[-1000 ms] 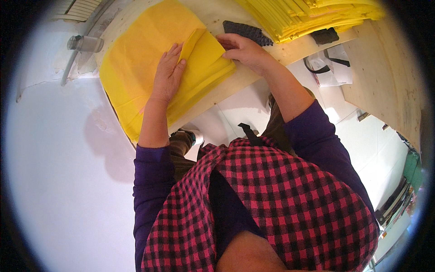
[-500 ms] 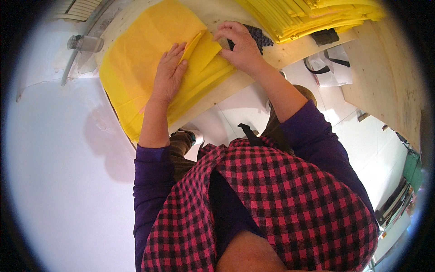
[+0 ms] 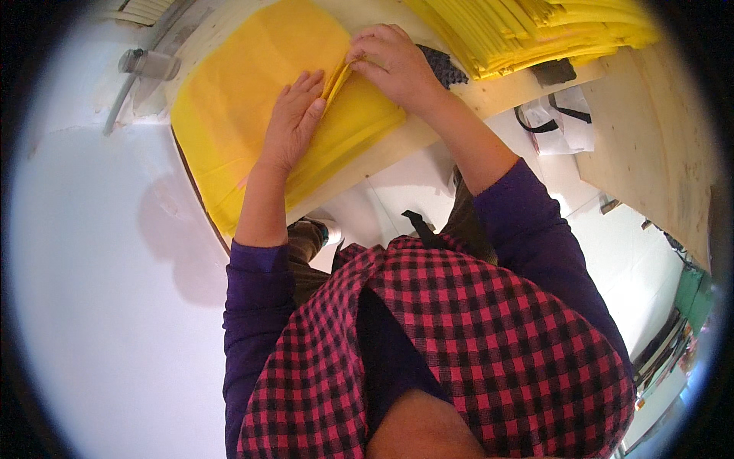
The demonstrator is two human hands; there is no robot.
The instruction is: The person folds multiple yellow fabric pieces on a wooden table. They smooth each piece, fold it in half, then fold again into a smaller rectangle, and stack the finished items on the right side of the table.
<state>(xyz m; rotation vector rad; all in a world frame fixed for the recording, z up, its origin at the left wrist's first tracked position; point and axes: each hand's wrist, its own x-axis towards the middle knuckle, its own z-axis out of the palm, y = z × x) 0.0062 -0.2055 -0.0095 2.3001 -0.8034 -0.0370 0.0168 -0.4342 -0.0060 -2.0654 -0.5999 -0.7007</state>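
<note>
A wide yellow fabric sheet, thin and soft-looking, lies over the left end of the wooden table. At its right side a narrow fold stands up between my hands. My left hand rests palm down on the fabric with fingers stretched out, its thumb against the foot of that fold. Thumb and fingertips of my right hand pinch the fold's far upper end. Below and right of the fold, more yellow fabric lies flat. Whether it is the same piece, I cannot tell.
A thick stack of folded yellow fabric is at the far right of the pale wooden table. Dark textured cloth lies beside my right wrist. A clear bottle is at the left wall; a white bag with black handles sits lower right.
My right hand has moved left and closed on the fabric's raised edge, pulling it into a narrower upright fold. My left hand has shifted slightly right, still flat.
</note>
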